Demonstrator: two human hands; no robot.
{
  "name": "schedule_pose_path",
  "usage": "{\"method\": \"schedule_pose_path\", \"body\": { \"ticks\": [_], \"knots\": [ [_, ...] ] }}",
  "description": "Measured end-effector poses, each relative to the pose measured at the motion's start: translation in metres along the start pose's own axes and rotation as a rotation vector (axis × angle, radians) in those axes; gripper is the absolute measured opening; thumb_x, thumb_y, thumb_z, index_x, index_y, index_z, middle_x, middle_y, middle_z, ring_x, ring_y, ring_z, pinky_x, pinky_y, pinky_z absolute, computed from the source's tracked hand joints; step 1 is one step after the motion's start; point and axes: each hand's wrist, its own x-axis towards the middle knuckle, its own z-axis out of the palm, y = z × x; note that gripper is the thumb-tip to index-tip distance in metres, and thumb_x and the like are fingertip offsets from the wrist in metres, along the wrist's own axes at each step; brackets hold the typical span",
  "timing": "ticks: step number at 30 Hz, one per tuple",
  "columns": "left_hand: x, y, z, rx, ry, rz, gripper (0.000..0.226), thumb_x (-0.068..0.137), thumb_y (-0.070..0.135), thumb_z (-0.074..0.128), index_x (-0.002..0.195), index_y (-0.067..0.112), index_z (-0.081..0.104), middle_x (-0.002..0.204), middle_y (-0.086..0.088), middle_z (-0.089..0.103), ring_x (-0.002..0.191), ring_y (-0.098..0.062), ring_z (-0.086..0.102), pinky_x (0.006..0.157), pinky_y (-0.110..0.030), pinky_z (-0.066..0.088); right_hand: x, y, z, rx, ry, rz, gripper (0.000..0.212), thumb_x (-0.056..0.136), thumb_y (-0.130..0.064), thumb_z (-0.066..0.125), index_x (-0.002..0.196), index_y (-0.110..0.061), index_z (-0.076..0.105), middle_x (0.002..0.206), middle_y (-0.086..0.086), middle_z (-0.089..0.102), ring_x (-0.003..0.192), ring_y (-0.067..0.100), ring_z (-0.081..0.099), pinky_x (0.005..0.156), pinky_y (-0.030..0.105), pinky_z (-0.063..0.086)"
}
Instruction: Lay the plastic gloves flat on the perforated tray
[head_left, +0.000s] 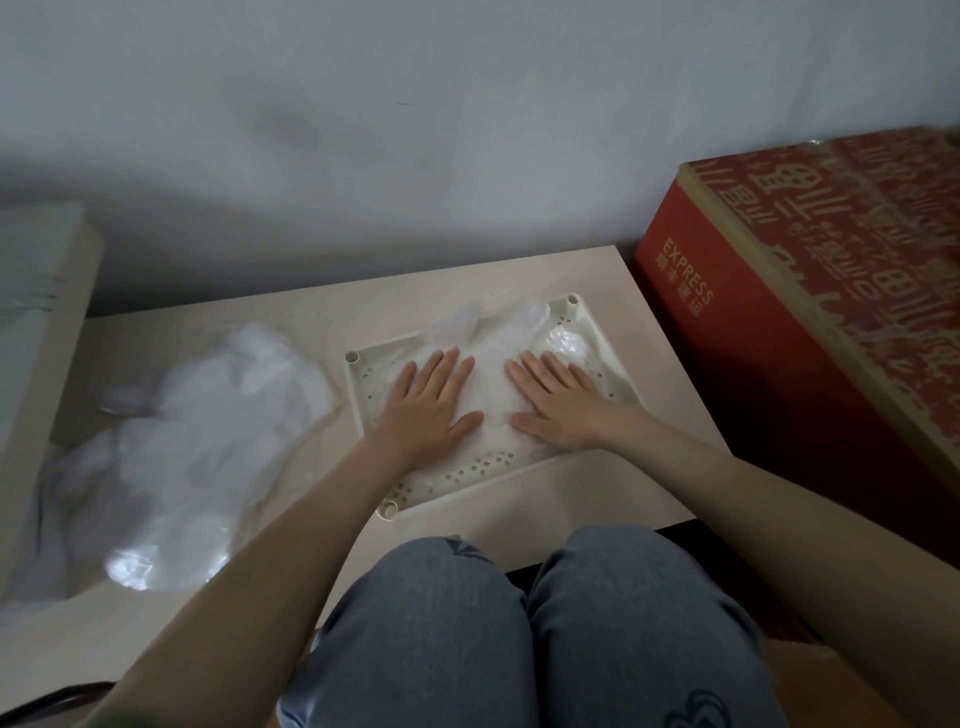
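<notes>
A cream perforated tray (470, 475) lies on the low table in front of my knees. Clear plastic gloves (493, 374) are spread over its middle, their finger ends reaching past the far rim. My left hand (434, 400) presses flat on the gloves at the tray's left half, fingers straight. My right hand (558, 402) presses flat on the right half in the same way. A loose heap of more clear plastic gloves (208, 431) sits on the table to the left of the tray.
The pale table (524, 525) ends just before my knees (519, 623). A large red cardboard box (810, 322) stands close against the table's right side. A pale slab (36, 312) leans at the far left. A grey wall lies behind.
</notes>
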Motion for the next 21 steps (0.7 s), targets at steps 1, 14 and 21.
{"method": "schedule_pose_path", "body": {
  "ticks": [1, 14, 21],
  "knots": [
    [0.000, 0.000, -0.002, -0.041, -0.004, 0.007, 0.096, 0.072, 0.069, -0.011, 0.154, 0.022, -0.002, 0.161, -0.001, -0.010, 0.148, -0.015, -0.011, 0.118, -0.038, -0.009, 0.001, 0.001, 0.001, 0.002, 0.004, 0.004, 0.072, 0.099, -0.055, 0.022, 0.148, -0.029, -0.022, 0.156, -0.003, -0.028, 0.144, 0.020, -0.025, 0.117, 0.042, -0.011],
    [-0.026, -0.007, -0.047, -0.279, 0.455, 0.095, 0.034, 0.084, 0.028, 0.042, 0.110, 0.017, 0.063, 0.151, -0.010, 0.036, 0.143, -0.027, 0.027, 0.117, -0.046, 0.008, -0.014, -0.003, -0.021, 0.059, 0.050, 0.040, 0.084, 0.089, -0.051, 0.052, 0.153, -0.030, 0.003, 0.161, 0.000, -0.009, 0.147, 0.018, -0.013, 0.117, 0.043, -0.009],
    [-0.069, -0.040, -0.055, -0.060, 0.352, -0.521, 0.048, 0.099, 0.023, 0.041, 0.143, 0.006, 0.031, 0.155, -0.016, 0.022, 0.142, -0.033, 0.022, 0.116, -0.042, 0.017, -0.021, -0.020, -0.043, 0.121, 0.184, 0.015, 0.079, 0.085, -0.038, 0.060, 0.151, -0.030, 0.017, 0.160, -0.002, 0.008, 0.146, 0.015, 0.001, 0.115, 0.036, -0.002]
  ]
}}
